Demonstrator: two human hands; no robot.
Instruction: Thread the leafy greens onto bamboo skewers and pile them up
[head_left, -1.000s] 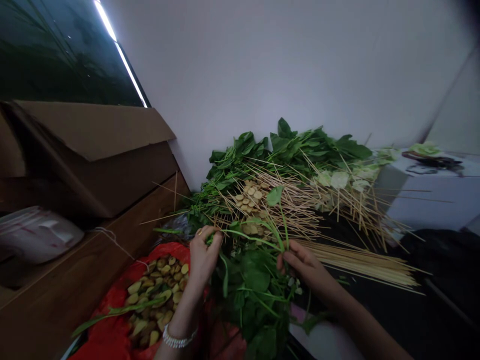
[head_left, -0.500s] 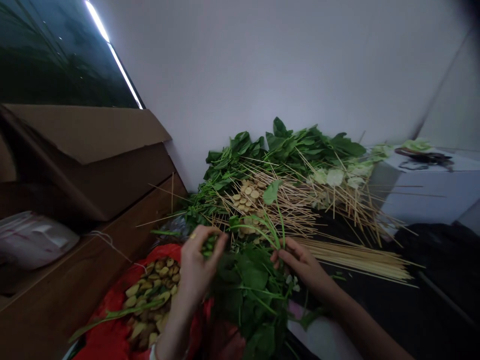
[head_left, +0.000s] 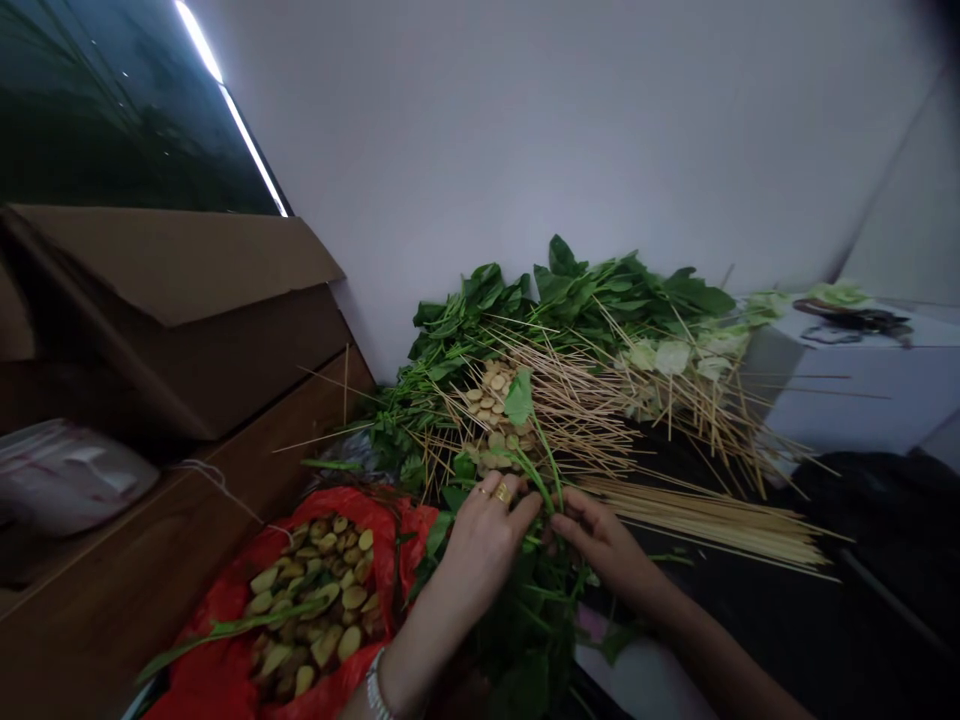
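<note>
My right hand (head_left: 600,530) is closed on the thin stems of a few leafy greens (head_left: 519,398), which stick up above the fingers. Close against it on the left, my left hand (head_left: 487,535) has its fingers curled around the same stems; the fingertips are partly hidden. Loose leafy greens (head_left: 525,630) lie in a heap below both hands. Just behind the hands are potato slices threaded on skewers (head_left: 491,390). A red plastic bag (head_left: 217,600) full of cut potato slices (head_left: 322,590) sits to the left of my left arm, with a green stem lying across it.
Skewered greens (head_left: 622,290) lie along the wall. Cabbage skewers (head_left: 671,360) are at the right, and a bundle of bare bamboo skewers (head_left: 720,520) lies in front of them. An open cardboard box (head_left: 180,300) and a white plastic bag (head_left: 71,480) stand at the left.
My left hand has moved right, from above the red bag to the stems beside my right hand. The upright leaf has tipped slightly left.
</note>
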